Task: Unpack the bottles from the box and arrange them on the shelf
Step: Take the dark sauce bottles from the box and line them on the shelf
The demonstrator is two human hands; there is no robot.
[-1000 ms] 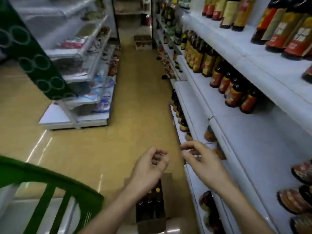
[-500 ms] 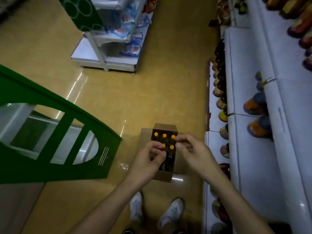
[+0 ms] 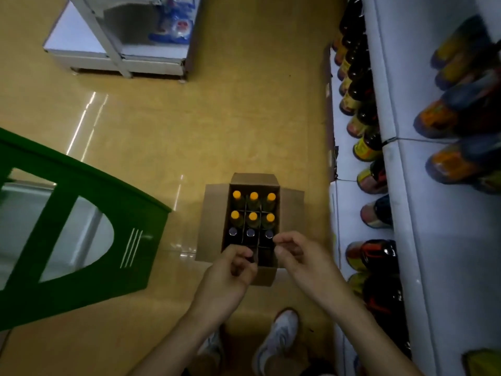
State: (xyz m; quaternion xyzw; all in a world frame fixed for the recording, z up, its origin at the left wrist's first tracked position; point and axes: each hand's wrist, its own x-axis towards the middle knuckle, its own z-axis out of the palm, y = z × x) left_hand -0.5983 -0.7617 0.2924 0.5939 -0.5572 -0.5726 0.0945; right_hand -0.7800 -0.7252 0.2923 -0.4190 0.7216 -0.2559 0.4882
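An open cardboard box (image 3: 291,202) stands on the yellow floor, split into cells by a divider. Its far two rows hold orange-capped bottles (image 3: 253,196), and a third row has dark-capped bottles (image 3: 250,233). My left hand (image 3: 225,280) hovers over the box's near left corner with its fingers curled at the divider; whether it grips anything is hidden. Over the near right corner, my right hand (image 3: 303,259) has thumb and fingers slightly apart, holding nothing. The white shelf (image 3: 433,240) runs along the right.
Dark bottles with yellow and red labels (image 3: 363,147) line the lower shelf levels on the right. A green frame (image 3: 81,213) stands to the left of the box. Another white shelf unit (image 3: 119,58) is across the aisle. My shoes (image 3: 276,340) are just behind the box.
The view tilted down from the aisle to the floor and the box. Both hands dropped toward the box's near row and now sit right over it.
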